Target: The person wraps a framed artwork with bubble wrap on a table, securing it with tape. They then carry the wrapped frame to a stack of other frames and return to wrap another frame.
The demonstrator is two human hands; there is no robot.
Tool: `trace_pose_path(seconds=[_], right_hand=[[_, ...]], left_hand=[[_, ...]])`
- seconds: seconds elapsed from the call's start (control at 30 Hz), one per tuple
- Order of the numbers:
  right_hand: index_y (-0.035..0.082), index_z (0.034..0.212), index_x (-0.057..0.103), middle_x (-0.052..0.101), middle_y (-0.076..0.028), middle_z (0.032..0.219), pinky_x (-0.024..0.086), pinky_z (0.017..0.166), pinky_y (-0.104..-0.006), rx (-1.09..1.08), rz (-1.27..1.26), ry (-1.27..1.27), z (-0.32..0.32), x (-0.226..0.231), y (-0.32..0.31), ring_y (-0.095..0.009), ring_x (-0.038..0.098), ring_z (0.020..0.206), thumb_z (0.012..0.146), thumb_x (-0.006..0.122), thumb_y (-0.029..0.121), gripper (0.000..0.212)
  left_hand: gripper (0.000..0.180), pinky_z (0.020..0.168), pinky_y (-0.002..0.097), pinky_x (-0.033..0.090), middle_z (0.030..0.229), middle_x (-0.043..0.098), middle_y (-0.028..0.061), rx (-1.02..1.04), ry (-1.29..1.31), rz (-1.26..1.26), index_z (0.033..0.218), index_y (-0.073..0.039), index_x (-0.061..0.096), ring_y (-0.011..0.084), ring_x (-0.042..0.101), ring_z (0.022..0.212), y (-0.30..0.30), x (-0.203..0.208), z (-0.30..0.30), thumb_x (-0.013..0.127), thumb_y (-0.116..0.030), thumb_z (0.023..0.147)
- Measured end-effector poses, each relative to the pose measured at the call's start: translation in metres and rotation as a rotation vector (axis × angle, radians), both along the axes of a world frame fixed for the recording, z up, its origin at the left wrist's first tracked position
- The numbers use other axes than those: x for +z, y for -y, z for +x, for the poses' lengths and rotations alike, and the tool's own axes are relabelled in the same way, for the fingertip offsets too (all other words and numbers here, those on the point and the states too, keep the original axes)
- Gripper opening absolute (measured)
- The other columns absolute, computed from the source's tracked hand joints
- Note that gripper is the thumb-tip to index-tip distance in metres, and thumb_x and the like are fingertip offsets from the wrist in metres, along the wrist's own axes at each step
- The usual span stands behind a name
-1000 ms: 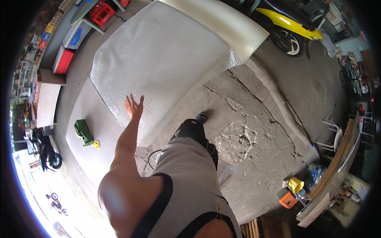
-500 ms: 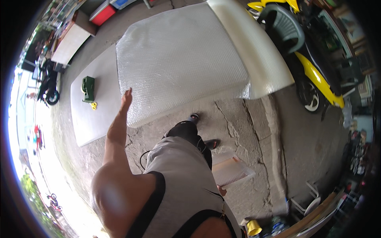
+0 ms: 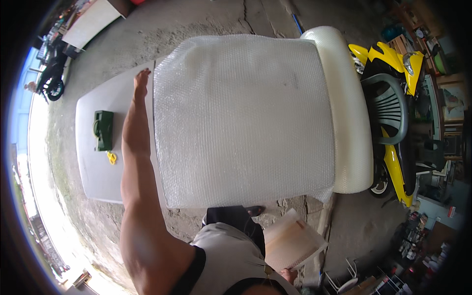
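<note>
A large sheet of bubble wrap point(image 3: 241, 118) lies spread over a flat white board point(image 3: 91, 162) on the concrete ground. The sheet runs off a thick white roll point(image 3: 346, 113) along its right side. My left arm stretches forward, and my left hand point(image 3: 141, 81) rests flat with fingers extended at the sheet's far left corner, touching its edge. My right hand point(image 3: 288, 275) shows only partly at the lower edge. It holds a flat pale packet point(image 3: 292, 240) next to my hip.
A green tool point(image 3: 103, 129) and a small yellow object point(image 3: 112, 157) lie on the bare left part of the board. A grey plastic chair point(image 3: 393, 110) and a yellow motorcycle point(image 3: 396, 167) stand right of the roll. A dark motorcycle point(image 3: 51, 81) is parked at the far left.
My left hand has slid along the sheet's left edge to its far corner, its fingers no longer splayed. The view has swung over the sheet, and the pale packet has come into view.
</note>
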State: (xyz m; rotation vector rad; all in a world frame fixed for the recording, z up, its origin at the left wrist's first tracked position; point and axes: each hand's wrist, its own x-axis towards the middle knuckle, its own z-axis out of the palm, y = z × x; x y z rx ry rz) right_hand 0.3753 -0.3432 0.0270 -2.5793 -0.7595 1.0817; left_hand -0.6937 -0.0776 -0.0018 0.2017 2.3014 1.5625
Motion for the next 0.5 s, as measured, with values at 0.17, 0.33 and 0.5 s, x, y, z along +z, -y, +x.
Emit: trace_pose_path(seconds=[0.17, 0.33, 0.5], right_hand=[[-0.005, 0.109, 0.054, 0.062, -0.013, 0.100, 0.049, 0.076, -0.0376, 0.367, -0.393, 0.009, -0.060, 0.065, -0.069, -0.025, 0.060, 0.089, 0.052, 0.074, 0.006, 0.061], [-0.004, 0.099, 0.059, 0.066, -0.016, 0.089, 0.049, 0.073, -0.0393, 0.551, -0.380, 0.207, -0.126, 0.087, -0.084, -0.033, 0.064, 0.082, 0.053, 0.078, 0.013, 0.052], [-0.003, 0.096, 0.061, 0.067, -0.019, 0.090, 0.052, 0.078, -0.0422, 0.616, -0.435, 0.223, -0.153, 0.077, -0.070, -0.036, 0.065, 0.084, 0.049, 0.082, 0.019, 0.056]], left_hand=[[0.045, 0.091, 0.0363, 0.047, 0.114, 0.066, 0.0165, -0.009, -0.370, -0.424, 0.115, -0.003, 0.065, 0.0291, 0.061, 0.109, -0.070, -0.053, -0.079, 0.056, -0.036, 0.085], [0.072, 0.090, 0.0464, 0.046, 0.111, 0.063, 0.0249, -0.522, -0.468, -1.089, 0.110, 0.003, 0.062, 0.0352, 0.060, 0.109, -0.104, -0.052, -0.084, 0.055, -0.063, 0.082], [0.079, 0.069, 0.0398, 0.051, 0.087, 0.068, 0.0184, -0.703, -0.073, -0.570, 0.114, 0.000, 0.062, 0.0255, 0.064, 0.074, -0.095, -0.025, -0.055, 0.046, -0.071, 0.084]])
